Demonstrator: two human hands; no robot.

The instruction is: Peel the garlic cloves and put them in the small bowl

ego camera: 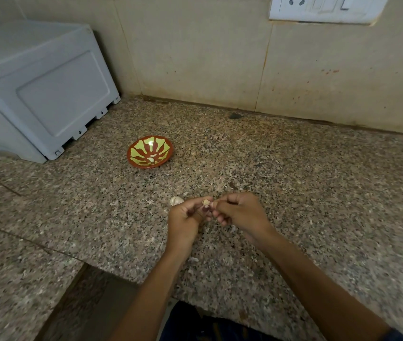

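A garlic clove (pixel 205 202) is pinched between the left hand (pixel 187 217) and the right hand (pixel 238 212), both curled round it just above the desk (pixel 294 180) toward its near edge, so the peeling step looks to be in hand. More garlic (pixel 176 200) lies on the desk just beside the left hand. The small bowl (pixel 150 151), farther back near the desk's middle and well apart from the hands, holds what seem to be one or two pale peeled cloves (pixel 151 158); next, the skin probably has to come off before a reach toward that bowl.
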